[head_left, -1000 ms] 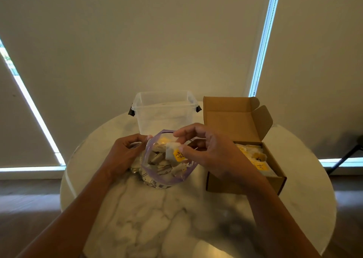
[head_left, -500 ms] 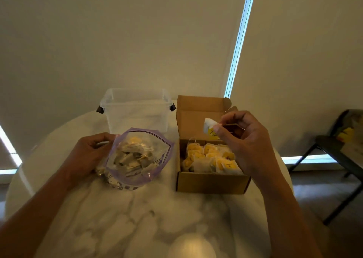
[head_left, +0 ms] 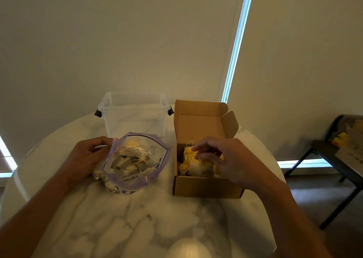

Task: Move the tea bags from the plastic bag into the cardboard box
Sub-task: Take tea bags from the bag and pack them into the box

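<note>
A clear plastic bag (head_left: 155, 155) with a purple zip rim stands open on the marble table, with several tea bags (head_left: 131, 161) inside. My left hand (head_left: 86, 157) grips its left rim. To its right is an open cardboard box (head_left: 206, 187) with its lid flap up; it holds several white tea bags with yellow tags (head_left: 193, 168). My right hand (head_left: 231, 159) is low over the box, its fingers spread and loose and its fingertips touching the tea bags on top. I see nothing pinched between thumb and fingers.
An empty clear plastic tub (head_left: 133, 116) with black handles stands behind the bag. The round marble table (head_left: 127, 218) ends close behind the tub and box. A dark chair (head_left: 334, 155) with items on it stands at the right. A pale rounded object (head_left: 188, 248) lies at the near edge.
My right hand carried a tea bag from the plastic bag over to the box, lowered into it, and its pinch has loosened. My left hand has kept hold of the bag's rim.
</note>
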The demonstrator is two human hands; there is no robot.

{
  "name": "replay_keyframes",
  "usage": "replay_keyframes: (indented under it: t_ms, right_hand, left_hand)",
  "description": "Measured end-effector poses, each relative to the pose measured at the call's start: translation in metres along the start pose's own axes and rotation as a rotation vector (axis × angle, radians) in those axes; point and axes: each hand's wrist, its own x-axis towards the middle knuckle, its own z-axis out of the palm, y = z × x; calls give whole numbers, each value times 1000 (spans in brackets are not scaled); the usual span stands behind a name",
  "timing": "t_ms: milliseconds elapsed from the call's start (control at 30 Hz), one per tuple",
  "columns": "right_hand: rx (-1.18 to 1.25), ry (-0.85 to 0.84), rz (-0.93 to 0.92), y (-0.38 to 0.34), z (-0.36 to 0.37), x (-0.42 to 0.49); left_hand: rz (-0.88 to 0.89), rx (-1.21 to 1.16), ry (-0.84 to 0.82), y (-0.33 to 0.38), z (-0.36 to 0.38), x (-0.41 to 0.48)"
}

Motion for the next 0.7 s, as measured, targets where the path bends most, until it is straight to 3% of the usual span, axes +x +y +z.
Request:
replay_keyframes:
  t_ms: [167,300,400,600,700]
  right_hand:
    - [-73,-127,52,6,12,10]
    - [-187,98,-19,1,0,16]
    - [-87,152,-97,-21,-4,18]
    - [64,-61,-155,-85,18,29]
    - [-1,-170,-222,-107,51,53]
  left_hand:
    - [-12,2,11,2,2,0]
    - [-24,-1,13,6,2,-1]
    - [-5,46,10,7,2,-1]
    - [-22,75,15,6,1,0]
    - [-1,67,14,5,0,0]
